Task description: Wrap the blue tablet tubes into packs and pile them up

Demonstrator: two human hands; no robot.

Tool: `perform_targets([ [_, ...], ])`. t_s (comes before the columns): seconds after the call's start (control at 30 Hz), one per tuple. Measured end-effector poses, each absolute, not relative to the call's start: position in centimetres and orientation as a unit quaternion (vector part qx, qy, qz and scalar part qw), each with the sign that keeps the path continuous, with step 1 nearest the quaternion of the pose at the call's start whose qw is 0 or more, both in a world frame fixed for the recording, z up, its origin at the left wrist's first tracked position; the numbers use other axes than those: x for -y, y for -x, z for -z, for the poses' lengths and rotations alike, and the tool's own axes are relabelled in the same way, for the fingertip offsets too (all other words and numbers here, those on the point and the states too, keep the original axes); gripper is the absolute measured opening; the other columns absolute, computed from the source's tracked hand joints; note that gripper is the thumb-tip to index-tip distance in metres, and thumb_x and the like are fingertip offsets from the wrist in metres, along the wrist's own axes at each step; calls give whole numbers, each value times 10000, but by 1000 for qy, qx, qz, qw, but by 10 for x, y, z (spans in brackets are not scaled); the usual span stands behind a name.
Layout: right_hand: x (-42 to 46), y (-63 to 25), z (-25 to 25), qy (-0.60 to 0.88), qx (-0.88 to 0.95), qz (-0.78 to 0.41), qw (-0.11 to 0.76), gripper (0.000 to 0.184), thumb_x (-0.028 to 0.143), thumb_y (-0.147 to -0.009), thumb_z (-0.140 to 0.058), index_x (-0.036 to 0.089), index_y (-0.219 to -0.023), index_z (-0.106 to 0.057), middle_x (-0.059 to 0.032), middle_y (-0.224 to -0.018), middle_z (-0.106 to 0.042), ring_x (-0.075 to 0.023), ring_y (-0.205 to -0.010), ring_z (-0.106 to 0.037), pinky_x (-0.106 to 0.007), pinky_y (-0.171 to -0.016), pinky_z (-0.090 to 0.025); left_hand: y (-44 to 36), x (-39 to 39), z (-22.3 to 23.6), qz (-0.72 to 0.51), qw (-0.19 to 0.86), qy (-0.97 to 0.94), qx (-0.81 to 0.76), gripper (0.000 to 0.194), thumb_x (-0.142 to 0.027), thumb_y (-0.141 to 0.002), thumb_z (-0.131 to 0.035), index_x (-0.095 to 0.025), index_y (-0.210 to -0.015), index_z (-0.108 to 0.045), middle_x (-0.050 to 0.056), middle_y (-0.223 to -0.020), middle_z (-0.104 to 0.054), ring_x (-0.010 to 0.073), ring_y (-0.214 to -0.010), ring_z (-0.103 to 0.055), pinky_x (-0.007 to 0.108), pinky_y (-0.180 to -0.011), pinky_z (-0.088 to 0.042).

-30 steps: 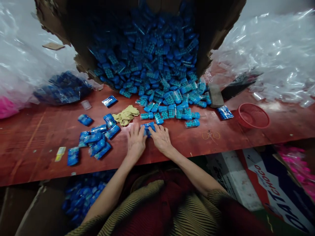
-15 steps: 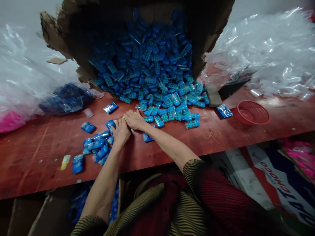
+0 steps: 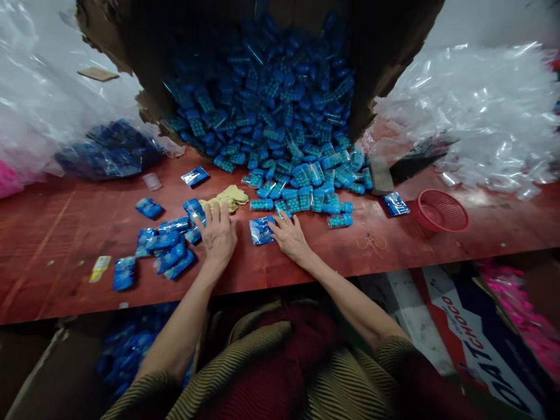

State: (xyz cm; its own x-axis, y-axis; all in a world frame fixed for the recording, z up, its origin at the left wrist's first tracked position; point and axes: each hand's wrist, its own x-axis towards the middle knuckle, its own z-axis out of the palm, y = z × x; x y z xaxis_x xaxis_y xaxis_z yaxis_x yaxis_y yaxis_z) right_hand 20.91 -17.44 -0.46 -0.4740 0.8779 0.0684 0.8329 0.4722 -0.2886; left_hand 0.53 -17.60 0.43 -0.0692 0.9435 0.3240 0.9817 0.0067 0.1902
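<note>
My left hand point(image 3: 219, 238) is spread over the red table, fingers apart, just short of a crumpled pale yellow cloth point(image 3: 227, 198). Left of it lies a loose heap of small blue packets point(image 3: 168, 242). My right hand point(image 3: 291, 236) has its fingertips at the right edge of a flat blue packet point(image 3: 261, 230); its fingers are apart and seem to touch the packet without gripping it. Beyond that hand, small clear bottles with blue caps and turquoise beads point(image 3: 301, 198) spill from a torn cardboard box point(image 3: 394, 70).
A red plastic basket point(image 3: 441, 211) stands at the right beside a blue packet point(image 3: 396, 204). Clear plastic bags point(image 3: 476, 111) are piled at both sides. A small yellow-and-white packet point(image 3: 100, 269) lies at the left. The table's front edge runs before my body.
My hands have drawn apart and back from the yellow cloth, which now shows. My right hand has moved right, to the flat blue packet. The view has shifted slightly.
</note>
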Motion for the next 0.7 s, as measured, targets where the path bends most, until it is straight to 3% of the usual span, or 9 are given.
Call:
perform_targets([
  [0.17,181,-205,16,519,843,-72,123,357,249,-943,-406,209,-1271,-540,-143,-1388,-472,-309,-1360,-290,-599,-1050,-209,-33,229,-2,274,-44,663,696,437,-318,-905,-362,-140,-1284,-485,155,-1264,-574,266,-1170,-521,430,-974,-390],
  [0.27,182,-202,15,526,838,-60,134,367,241,-946,-388,239,-1282,-536,-138,-1400,-455,-310,-1358,-287,-606,-1053,-187,-44,235,2,289,-105,645,699,410,-306,-897,-380,-149,-1258,-493,137,-1152,-625,235,-1036,-589,372,-876,-462],
  [0.47,185,-196,18,546,823,-49,152,342,232,-951,-361,264,-1169,-622,-99,-1324,-526,-293,-1331,-313,-584,-1062,-172,-52,209,7,130,-15,686,716,444,-309,-856,-456,-151,-1265,-521,192,-1269,-529,369,-1186,-444,516,-908,-401],
  [0.6,180,-187,19,553,817,-48,158,347,224,-949,-353,262,-1150,-633,-96,-1279,-556,-291,-1304,-343,-579,-1063,-164,-38,194,13,115,-19,723,681,441,-321,-877,-424,-182,-1287,-506,168,-1273,-537,350,-1223,-417,532,-969,-351],
  [0.7,176,-181,17,558,811,-57,164,345,238,-949,-353,258,-1113,-655,-94,-1257,-573,-296,-1281,-368,-576,-1059,-172,-28,190,14,168,-63,716,674,477,-312,-864,-456,-122,-1301,-476,186,-1256,-552,332,-1218,-441,498,-987,-359],
])
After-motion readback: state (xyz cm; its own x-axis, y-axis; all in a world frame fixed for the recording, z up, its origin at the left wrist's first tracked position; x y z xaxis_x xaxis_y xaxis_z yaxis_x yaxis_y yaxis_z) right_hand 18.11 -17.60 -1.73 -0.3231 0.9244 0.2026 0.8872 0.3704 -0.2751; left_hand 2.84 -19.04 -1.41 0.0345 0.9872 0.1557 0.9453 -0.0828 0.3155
